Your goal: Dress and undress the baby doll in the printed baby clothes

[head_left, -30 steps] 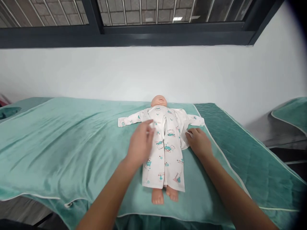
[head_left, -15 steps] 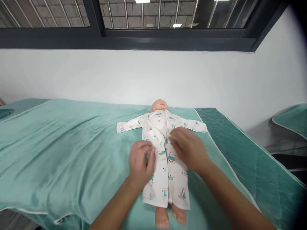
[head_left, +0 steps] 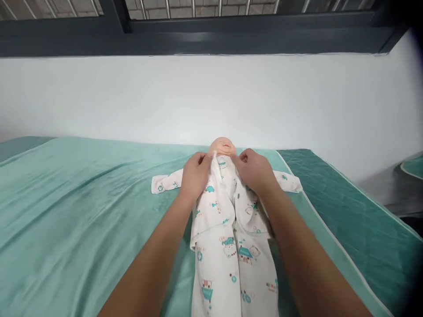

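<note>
A baby doll [head_left: 222, 144] lies on its back, head toward the wall, dressed in a white printed baby shirt [head_left: 211, 207] and matching white trousers [head_left: 218, 273]. My left hand [head_left: 197, 174] pinches the shirt's collar edge at the left of the doll's neck, lifting the front flap slightly. On the other side of the neck, my right hand [head_left: 254, 171] is closed on the shirt's collar edge. The shirt front hangs partly open over the chest. Both sleeves stretch out sideways. The doll's feet are out of view below.
A light green sheet [head_left: 99, 211] with soft wrinkles covers the bed under the doll. Darker green quilted cloth [head_left: 346, 207] shows along the right. Behind stands a white wall [head_left: 165, 101] under a dark window frame [head_left: 231, 37] with metal bars.
Both hands have moved up from the doll's waist to its collar and gripped the shirt there. The shirt's lower front now spreads over the trousers' top. My view has moved closer.
</note>
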`<state>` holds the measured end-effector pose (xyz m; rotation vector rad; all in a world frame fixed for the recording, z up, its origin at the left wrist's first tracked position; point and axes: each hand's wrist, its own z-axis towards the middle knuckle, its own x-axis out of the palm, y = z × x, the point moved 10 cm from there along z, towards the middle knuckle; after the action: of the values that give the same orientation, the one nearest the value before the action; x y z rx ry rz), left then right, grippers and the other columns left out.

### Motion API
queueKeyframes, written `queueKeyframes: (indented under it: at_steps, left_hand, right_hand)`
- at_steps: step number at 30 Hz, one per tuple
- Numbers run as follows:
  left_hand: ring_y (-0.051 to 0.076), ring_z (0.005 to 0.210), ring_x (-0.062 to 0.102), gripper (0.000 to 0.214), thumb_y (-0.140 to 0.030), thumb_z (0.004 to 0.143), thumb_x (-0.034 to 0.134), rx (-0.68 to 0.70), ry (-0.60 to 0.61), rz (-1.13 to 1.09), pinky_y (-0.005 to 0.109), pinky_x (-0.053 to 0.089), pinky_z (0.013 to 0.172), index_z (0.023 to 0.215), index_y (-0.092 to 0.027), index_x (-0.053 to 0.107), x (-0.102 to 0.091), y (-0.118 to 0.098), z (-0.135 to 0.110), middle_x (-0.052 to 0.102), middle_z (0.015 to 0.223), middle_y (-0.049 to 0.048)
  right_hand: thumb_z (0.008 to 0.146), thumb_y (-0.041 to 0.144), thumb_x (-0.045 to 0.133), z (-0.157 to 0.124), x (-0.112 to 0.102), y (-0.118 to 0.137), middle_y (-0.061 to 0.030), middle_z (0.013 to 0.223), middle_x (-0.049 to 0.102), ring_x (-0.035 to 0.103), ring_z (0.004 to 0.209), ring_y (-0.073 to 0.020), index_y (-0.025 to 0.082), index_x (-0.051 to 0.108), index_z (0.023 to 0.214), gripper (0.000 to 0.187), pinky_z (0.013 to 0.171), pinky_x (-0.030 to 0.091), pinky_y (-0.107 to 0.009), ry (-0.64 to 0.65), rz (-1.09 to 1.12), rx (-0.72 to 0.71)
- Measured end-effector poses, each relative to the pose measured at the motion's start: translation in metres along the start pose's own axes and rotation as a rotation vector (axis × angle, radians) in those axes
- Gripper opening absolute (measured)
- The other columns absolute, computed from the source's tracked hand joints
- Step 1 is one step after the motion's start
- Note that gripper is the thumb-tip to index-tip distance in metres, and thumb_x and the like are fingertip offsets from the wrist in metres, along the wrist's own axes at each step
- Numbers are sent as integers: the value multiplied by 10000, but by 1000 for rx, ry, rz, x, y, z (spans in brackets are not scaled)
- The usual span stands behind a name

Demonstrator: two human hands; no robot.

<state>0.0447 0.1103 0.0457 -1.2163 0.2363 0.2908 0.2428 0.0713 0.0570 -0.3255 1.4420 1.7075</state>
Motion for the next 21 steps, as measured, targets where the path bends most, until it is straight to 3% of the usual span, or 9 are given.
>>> queueKeyframes:
  at_steps: [4, 9, 15, 21]
  left_hand:
    - [182, 800, 652, 171, -338, 822, 611, -71, 79, -27, 300, 460, 755, 818, -187, 691, 23, 3, 26, 739, 840, 27]
    - [173, 738, 613, 267, -410, 862, 566, 23, 196, 29, 296, 433, 692, 800, -201, 721, 41, -1, 29, 719, 789, 8]
    - [177, 760, 623, 180, -330, 860, 582, 64, 255, 121, 303, 440, 714, 867, -208, 713, 44, -9, 25, 722, 829, 16]
    - [165, 757, 632, 158, -345, 799, 681, -21, 174, 35, 297, 462, 711, 848, -194, 673, 38, 3, 29, 718, 832, 26]
  right_hand:
    - [823, 490, 585, 8, 25, -14, -55, 796, 668, 555, 692, -196, 217, 547, 807, 276, 622, 348, -299, 19, 82, 50]
    - [818, 413, 578, 8, 27, -24, -2, 700, 650, 539, 650, -169, 220, 596, 747, 207, 622, 374, -288, 7, 219, 64]
    - [795, 387, 615, 12, 30, -24, 16, 655, 608, 476, 595, -132, 194, 661, 736, 207, 573, 354, -260, 62, 493, 133]
    - [772, 376, 656, 8, 32, -15, 34, 627, 556, 404, 543, -99, 189, 691, 761, 191, 544, 335, -243, 132, 649, 172]
